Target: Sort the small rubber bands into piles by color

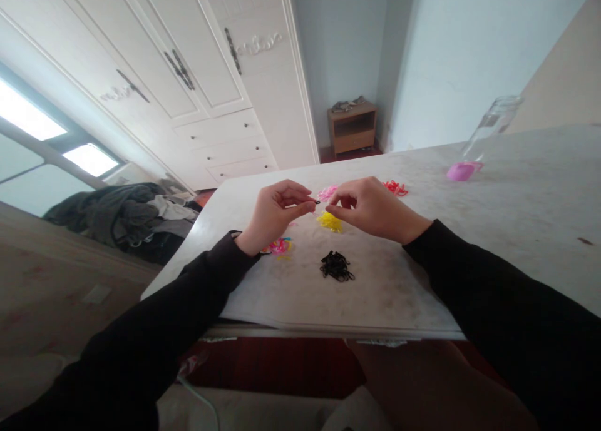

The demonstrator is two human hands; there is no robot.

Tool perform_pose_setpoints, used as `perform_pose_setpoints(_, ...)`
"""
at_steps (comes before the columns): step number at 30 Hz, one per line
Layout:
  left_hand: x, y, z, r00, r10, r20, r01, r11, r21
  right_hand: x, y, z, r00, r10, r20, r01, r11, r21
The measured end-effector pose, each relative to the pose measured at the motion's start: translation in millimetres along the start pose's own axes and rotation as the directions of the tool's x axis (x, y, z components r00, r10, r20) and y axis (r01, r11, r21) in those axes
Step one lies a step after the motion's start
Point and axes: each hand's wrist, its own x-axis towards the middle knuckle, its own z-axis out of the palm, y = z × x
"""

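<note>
Between the fingertips of my left hand is a small black rubber band, its end poking out toward the right. My right hand is pinched just across from it; whether anything is between its fingertips is too small to make out. Beneath the hands lie a yellow pile of rubber bands and a pink pile, partly covered. A black pile of rubber bands lies nearer me. Mixed coloured bands sit by my left wrist, and red bands show beyond my right hand.
The piles rest on a pale marbled table. A clear glass bottle with a pink-purple item at its base stands at the far right. Dark clothes are heaped left of the table. White wardrobes and a small wooden cabinet stand behind.
</note>
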Motion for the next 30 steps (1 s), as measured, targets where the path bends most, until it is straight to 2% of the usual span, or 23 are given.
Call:
perform_pose_setpoints(12, -5.2, 4.0, 4.7, 0.995, -0.008, 0.103, 0.013, 0.999, -0.052, -1.8, -3.6, 2.4, 0.996, -0.092, -0.007, 0.092, 0.984, 0.153)
perform_pose_setpoints(19, -4.3, 3.0, 2.9, 0.990, -0.011, 0.144, 0.018, 0.999, -0.051, -2.0, -7.1, -4.5, 0.997, 0.011, -0.082, 0.004, 0.984, 0.177)
perform_pose_setpoints(21, -3.9, 2.5, 2.0, 0.992, -0.015, 0.126, 0.020, 0.999, -0.041, -2.3, -6.6, -9.0, 1.000, 0.025, 0.016, -0.028, 0.969, 0.246)
perform_pose_setpoints(23, -3.4, 2.1, 1.1, 0.995, -0.024, 0.101, 0.026, 0.999, -0.021, -3.2, -5.6, -12.8, 0.982, -0.018, 0.189, -0.044, 0.948, 0.316)
perform_pose_setpoints(27, -2.7, 0.9, -0.2, 0.996, -0.035, 0.083, 0.036, 0.999, -0.011, -5.9, -5.9, -14.5, 0.856, -0.150, 0.495, -0.058, 0.924, 0.379)
perform_pose_setpoints(30, -2.6, 0.3, -0.8, 0.995, -0.029, 0.100, 0.032, 0.999, -0.031, -7.2, -7.9, -12.2, 0.797, -0.153, 0.585, -0.082, 0.931, 0.355)
